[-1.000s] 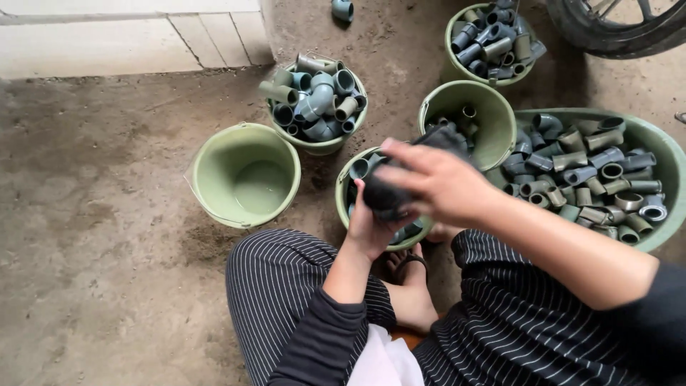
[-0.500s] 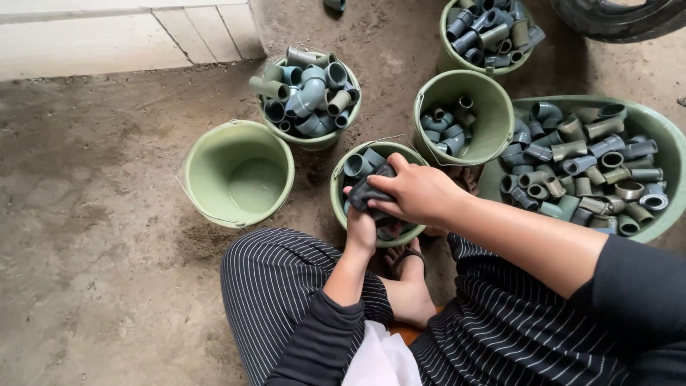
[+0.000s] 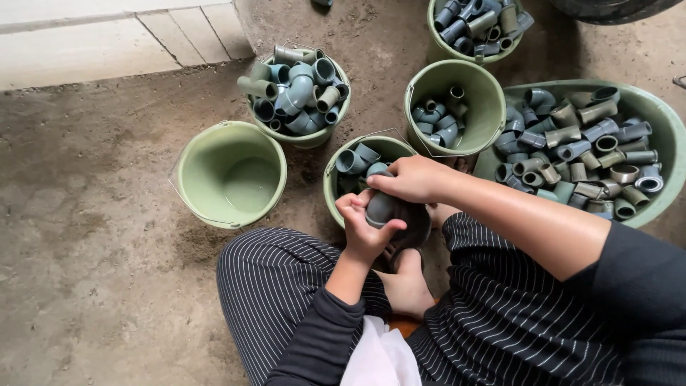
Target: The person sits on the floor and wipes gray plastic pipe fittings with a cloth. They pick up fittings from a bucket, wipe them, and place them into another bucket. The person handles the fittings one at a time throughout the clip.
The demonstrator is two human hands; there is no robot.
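My left hand (image 3: 363, 232) grips a grey plastic pipe fitting (image 3: 380, 208) just above the near rim of a small green bucket (image 3: 330, 182). My right hand (image 3: 409, 179) presses a dark cloth (image 3: 414, 224) against that fitting from above and to the right. The cloth hangs down behind the fitting, partly hidden by my fingers. Inside the bucket lie a few more grey fittings (image 3: 354, 160). My striped trouser legs and a bare foot (image 3: 407, 286) sit below the hands.
An empty green bucket (image 3: 230, 174) stands left. Behind it a bucket heaped with fittings (image 3: 294, 93). Further right are a part-filled bucket (image 3: 450, 107), another full one (image 3: 473, 25) at the top, and a wide green basin of fittings (image 3: 661, 136). Dirt floor all around.
Both hands moved toward me and lower, from over the small bucket to its near rim. The grey fitting now shows in my left hand, with the cloth shifted to its right side.
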